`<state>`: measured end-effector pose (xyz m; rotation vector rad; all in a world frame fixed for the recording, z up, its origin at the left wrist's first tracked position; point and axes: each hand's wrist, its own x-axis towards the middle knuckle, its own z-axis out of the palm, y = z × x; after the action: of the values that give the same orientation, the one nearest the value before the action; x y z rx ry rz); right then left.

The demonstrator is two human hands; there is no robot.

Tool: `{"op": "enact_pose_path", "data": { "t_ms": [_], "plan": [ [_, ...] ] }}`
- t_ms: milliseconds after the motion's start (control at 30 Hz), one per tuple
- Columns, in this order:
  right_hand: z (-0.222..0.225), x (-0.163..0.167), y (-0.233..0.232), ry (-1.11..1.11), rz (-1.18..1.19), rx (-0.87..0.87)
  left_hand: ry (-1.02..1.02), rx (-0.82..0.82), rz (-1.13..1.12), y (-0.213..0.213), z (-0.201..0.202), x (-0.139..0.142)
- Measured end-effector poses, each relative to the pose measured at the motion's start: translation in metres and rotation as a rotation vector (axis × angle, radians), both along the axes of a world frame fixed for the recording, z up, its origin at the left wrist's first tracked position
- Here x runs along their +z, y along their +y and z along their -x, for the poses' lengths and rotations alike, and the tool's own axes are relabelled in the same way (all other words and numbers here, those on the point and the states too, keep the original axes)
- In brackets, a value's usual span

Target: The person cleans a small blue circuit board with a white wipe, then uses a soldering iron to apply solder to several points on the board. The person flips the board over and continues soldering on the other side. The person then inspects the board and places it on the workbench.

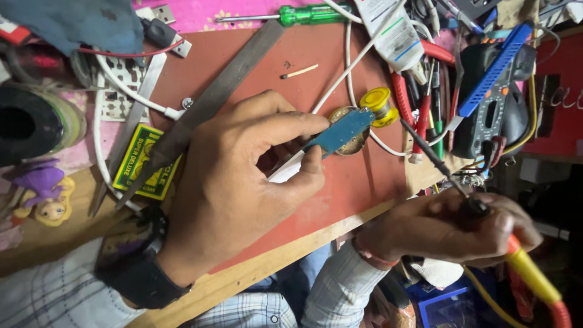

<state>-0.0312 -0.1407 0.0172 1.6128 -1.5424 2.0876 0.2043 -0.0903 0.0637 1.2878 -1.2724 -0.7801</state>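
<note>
My left hand (237, 182) pinches a small blue circuit board (341, 130) between thumb and fingers, holding it over a round brass-coloured tin (352, 144) on the red mat (316, 200). My right hand (452, 228) grips a soldering iron (486, 212) with a yellow and red handle. Its dark tip (408, 129) points up toward the board, a little right of it. A yellow spool of solder wire (378, 103) stands just behind the board. A black watch sits on my left wrist.
A long metal file (206, 109), a matchstick (299, 71) and a white cable (349, 61) lie on the mat. A green screwdriver (303, 13), a white tube (388, 33), a multimeter (492, 103) with probes, tape rolls (36, 124) and a small doll (45, 194) crowd the edges.
</note>
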Motion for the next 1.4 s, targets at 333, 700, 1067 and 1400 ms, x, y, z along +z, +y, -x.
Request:
{"op": "enact_pose_path", "data": {
  "t_ms": [333, 700, 1067, 1400],
  "plan": [
    [-0.007, 0.012, -0.016, -0.228, 0.088, 0.225, -0.011, 0.003, 0.013, 0.001, 0.0, -0.003],
    [-0.006, 0.01, -0.017, -0.216, 0.096, 0.196, -0.001, -0.021, 0.0, 0.002, 0.001, -0.005],
    [-0.007, 0.013, -0.018, -0.177, 0.094, 0.176, -0.012, -0.016, -0.008, 0.002, 0.001, -0.003],
    [0.002, 0.006, -0.009, 0.003, 0.096, 0.089, 0.003, -0.005, 0.009, 0.001, 0.0, 0.0]
  ]
}}
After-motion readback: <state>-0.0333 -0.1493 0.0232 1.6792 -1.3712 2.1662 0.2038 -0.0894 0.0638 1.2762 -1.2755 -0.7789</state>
